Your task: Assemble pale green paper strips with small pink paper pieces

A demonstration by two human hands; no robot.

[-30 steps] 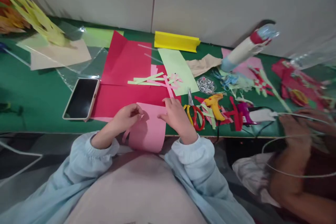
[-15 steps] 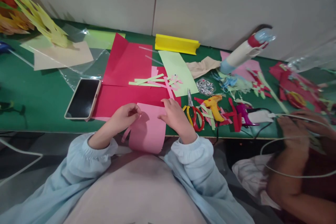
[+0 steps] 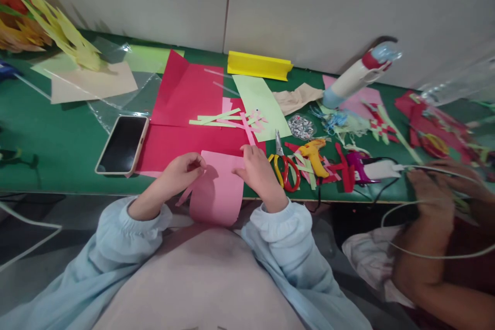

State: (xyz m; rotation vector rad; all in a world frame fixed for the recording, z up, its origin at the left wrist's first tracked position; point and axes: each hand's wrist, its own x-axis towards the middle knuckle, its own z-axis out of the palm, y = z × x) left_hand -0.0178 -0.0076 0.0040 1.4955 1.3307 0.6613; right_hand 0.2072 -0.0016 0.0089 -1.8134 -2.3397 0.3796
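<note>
A pink paper sheet [image 3: 218, 185] lies at the table's front edge, its near end curling down over the edge. My left hand [image 3: 183, 172] is at its left side, thumb and forefinger pinched together. A narrow pink paper strip [image 3: 184, 196] hangs from under that hand; the pinch point itself is partly hidden. On the right side of the sheet rests my right hand [image 3: 261, 172], thumb on the paper and fingers bent at its upper corner. Red-and-yellow scissors [image 3: 284, 165] lie just right of that hand. Pink and green paper strips [image 3: 220, 118] are spread beyond the sheet.
Red card [image 3: 189, 90] lies behind, with a phone [image 3: 122, 145] on the left. Rightward are a yellow glue gun [image 3: 315, 155], a dish of small beads [image 3: 301, 127] and a bottle [image 3: 358, 77]. A co-worker's hands [image 3: 436, 185] are at far right beside a white cable.
Both hands stay almost in place on the pink sheet. The loose pink strip under my left hand has swung slightly left. The view has shifted a little.
</note>
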